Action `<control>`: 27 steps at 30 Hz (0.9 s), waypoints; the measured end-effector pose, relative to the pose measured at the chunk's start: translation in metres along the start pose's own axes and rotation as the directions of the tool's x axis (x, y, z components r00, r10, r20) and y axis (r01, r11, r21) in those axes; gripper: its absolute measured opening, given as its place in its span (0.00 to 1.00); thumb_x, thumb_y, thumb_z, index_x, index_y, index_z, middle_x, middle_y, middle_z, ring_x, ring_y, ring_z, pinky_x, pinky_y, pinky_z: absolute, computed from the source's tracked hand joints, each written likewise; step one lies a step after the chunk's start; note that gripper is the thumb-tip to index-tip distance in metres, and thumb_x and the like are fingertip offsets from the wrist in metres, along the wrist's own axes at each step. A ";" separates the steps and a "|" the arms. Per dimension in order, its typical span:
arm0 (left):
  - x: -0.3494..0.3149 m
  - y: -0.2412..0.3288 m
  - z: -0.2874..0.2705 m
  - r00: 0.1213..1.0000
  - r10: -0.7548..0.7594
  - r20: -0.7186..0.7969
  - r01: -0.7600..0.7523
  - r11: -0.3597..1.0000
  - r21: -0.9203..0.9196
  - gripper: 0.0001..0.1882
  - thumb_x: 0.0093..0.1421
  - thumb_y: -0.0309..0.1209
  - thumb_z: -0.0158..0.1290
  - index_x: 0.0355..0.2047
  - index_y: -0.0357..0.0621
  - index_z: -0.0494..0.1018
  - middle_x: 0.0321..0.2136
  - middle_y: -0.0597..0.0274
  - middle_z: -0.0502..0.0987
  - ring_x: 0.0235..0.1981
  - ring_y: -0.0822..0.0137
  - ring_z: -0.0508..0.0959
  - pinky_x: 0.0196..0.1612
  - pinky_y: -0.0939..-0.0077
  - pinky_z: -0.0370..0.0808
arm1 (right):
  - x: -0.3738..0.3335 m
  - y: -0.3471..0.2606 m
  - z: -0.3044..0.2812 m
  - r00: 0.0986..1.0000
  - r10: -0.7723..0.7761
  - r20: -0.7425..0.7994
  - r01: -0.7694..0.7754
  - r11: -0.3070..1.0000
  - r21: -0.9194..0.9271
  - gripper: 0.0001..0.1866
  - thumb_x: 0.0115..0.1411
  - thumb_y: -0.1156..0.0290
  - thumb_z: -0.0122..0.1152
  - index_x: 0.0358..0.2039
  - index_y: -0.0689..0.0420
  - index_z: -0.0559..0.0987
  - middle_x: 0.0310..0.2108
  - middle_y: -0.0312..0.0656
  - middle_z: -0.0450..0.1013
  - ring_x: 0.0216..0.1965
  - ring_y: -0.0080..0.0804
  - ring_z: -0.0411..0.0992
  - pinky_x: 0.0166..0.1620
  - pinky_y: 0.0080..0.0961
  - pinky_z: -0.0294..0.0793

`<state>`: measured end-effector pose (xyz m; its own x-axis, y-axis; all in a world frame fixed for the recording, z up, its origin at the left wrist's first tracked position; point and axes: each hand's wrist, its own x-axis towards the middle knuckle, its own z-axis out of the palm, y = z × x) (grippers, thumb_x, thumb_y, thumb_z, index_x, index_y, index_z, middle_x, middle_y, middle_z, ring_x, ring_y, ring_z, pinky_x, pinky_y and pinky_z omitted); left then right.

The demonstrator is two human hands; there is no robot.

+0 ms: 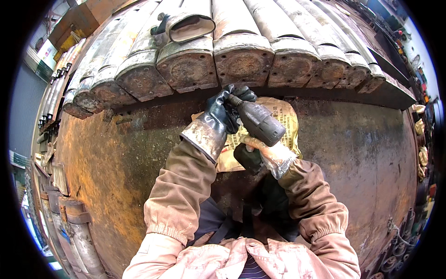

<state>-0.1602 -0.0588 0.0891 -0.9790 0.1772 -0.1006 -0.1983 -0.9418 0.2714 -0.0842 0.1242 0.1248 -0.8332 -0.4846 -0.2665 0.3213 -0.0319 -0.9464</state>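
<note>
A dark grey power tool [261, 122] is sitting between the person's two hands, near the middle of the view, its narrow nose pointing away and to the left, its thick rear end facing back toward the right forearm. The left grip [222, 110], wearing a dark coated glove with a stained pale cuff, is closing around the nose. The right grip [267, 149], covered in clear plastic, is wrapping its fingers around the tool just below the body, beside a dark block [248, 159] at the tool's lower end. A yellowish printed sheet [285, 111] is lying beneath the tool and hands, partly showing on both sides. Around it a rust-stained metal surface [116, 162] is spreading out to the left and right. Beyond the hands a row of large metal cylinders [244, 60] is lying side by side, their worn, squarish end faces turning toward the person. A loose glove [190, 28] is resting on top of them, its pale opening facing forward. At the lower left, more cylinders [86, 242] are standing or lying, which the bent view is making hard to tell, their ends wearing rusty collars
</note>
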 end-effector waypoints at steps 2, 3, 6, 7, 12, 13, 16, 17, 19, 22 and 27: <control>-0.001 0.008 0.000 0.997 -0.007 0.079 0.006 1.000 0.012 0.24 0.66 0.42 0.48 0.49 0.30 0.72 0.45 0.44 0.78 0.47 0.48 0.77 0.56 0.52 0.74 | 0.000 -0.002 0.006 0.994 -0.097 0.049 0.091 0.990 0.111 0.11 0.58 0.77 0.66 0.39 0.56 0.75 0.25 0.32 0.68 0.28 0.21 0.66 0.33 0.21 0.65; -0.004 0.013 0.004 0.999 0.016 -0.034 -0.012 0.992 0.124 0.25 0.66 0.43 0.48 0.49 0.30 0.72 0.46 0.44 0.78 0.48 0.48 0.77 0.55 0.52 0.75 | 0.005 0.004 0.006 0.990 -0.123 0.063 0.114 0.985 0.131 0.11 0.58 0.78 0.65 0.40 0.56 0.74 0.26 0.33 0.68 0.28 0.21 0.66 0.33 0.21 0.65; 0.001 0.012 -0.003 0.969 0.197 -0.147 -0.125 0.911 0.393 0.23 0.67 0.40 0.49 0.51 0.30 0.72 0.49 0.43 0.77 0.50 0.51 0.78 0.53 0.54 0.77 | 0.004 0.010 0.000 0.988 -0.148 0.032 0.146 0.988 0.059 0.13 0.58 0.78 0.64 0.43 0.56 0.74 0.26 0.32 0.67 0.27 0.21 0.65 0.33 0.21 0.65; 0.004 0.012 -0.005 0.950 0.218 -0.224 -0.106 0.899 0.424 0.17 0.67 0.33 0.49 0.49 0.30 0.71 0.47 0.40 0.77 0.46 0.48 0.80 0.51 0.55 0.80 | 0.002 0.008 -0.002 0.990 -0.141 0.018 0.140 0.989 0.055 0.12 0.58 0.77 0.64 0.43 0.56 0.74 0.26 0.32 0.67 0.28 0.21 0.65 0.33 0.21 0.64; 0.013 0.007 -0.043 0.954 0.252 -0.160 -0.057 0.681 0.730 0.07 0.66 0.28 0.54 0.36 0.36 0.78 0.38 0.53 0.82 0.34 0.63 0.82 0.40 0.70 0.80 | 0.003 0.012 -0.005 0.995 -0.102 -0.006 0.103 0.994 0.034 0.10 0.60 0.75 0.63 0.41 0.57 0.75 0.25 0.32 0.67 0.29 0.21 0.65 0.34 0.20 0.64; 0.022 0.009 -0.073 0.944 0.329 -0.040 -0.142 0.509 0.849 0.06 0.65 0.29 0.55 0.36 0.39 0.79 0.33 0.60 0.82 0.31 0.67 0.79 0.37 0.72 0.76 | 0.005 0.014 -0.003 0.997 -0.079 -0.008 0.079 0.997 0.000 0.08 0.60 0.75 0.63 0.40 0.57 0.75 0.25 0.32 0.67 0.29 0.21 0.65 0.34 0.20 0.64; 0.019 0.005 -0.064 0.920 0.335 0.204 -0.282 0.204 0.937 0.07 0.62 0.22 0.56 0.40 0.38 0.78 0.37 0.59 0.81 0.38 0.69 0.79 0.42 0.75 0.78 | 0.009 0.016 -0.014 0.996 -0.087 0.004 0.087 0.996 0.003 0.07 0.60 0.75 0.63 0.38 0.57 0.75 0.25 0.32 0.67 0.28 0.21 0.65 0.34 0.21 0.64; 0.021 0.015 -0.070 0.912 0.354 0.205 -0.255 0.101 0.962 0.09 0.61 0.24 0.57 0.42 0.38 0.78 0.37 0.61 0.81 0.38 0.70 0.79 0.43 0.75 0.77 | 0.002 0.002 -0.004 0.999 -0.046 -0.027 0.045 0.999 -0.022 0.05 0.61 0.75 0.63 0.36 0.57 0.75 0.25 0.32 0.67 0.28 0.21 0.64 0.34 0.21 0.64; 0.010 0.017 -0.041 0.928 0.347 0.137 -0.229 0.239 0.944 0.12 0.60 0.27 0.59 0.44 0.38 0.78 0.38 0.63 0.80 0.39 0.72 0.78 0.44 0.75 0.76 | 0.014 0.014 -0.014 0.997 -0.079 -0.017 0.078 0.996 -0.046 0.05 0.61 0.74 0.63 0.36 0.57 0.75 0.25 0.32 0.66 0.28 0.21 0.64 0.34 0.21 0.63; -0.019 0.031 -0.022 0.911 0.412 -0.026 -0.168 0.429 0.888 0.13 0.61 0.29 0.59 0.45 0.37 0.78 0.39 0.62 0.80 0.40 0.71 0.78 0.45 0.74 0.76 | 0.022 0.012 0.005 0.991 -0.134 0.002 0.134 0.990 -0.053 0.05 0.61 0.72 0.63 0.33 0.56 0.75 0.24 0.31 0.66 0.27 0.21 0.64 0.33 0.21 0.63; -0.059 0.064 -0.047 0.865 0.487 -0.121 -0.182 0.528 0.829 0.13 0.60 0.32 0.62 0.43 0.39 0.80 0.40 0.60 0.81 0.41 0.67 0.78 0.49 0.70 0.75 | 0.048 0.011 0.044 0.983 -0.179 0.028 0.181 0.966 -0.182 0.07 0.59 0.70 0.65 0.32 0.56 0.76 0.22 0.31 0.67 0.25 0.20 0.64 0.31 0.24 0.64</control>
<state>-0.1127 -0.1431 0.0676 -0.9378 -0.3401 -0.0701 0.0348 -0.2928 0.9555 -0.1011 0.0622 0.1092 -0.8644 -0.4950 -0.0876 0.0776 0.0407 -0.9962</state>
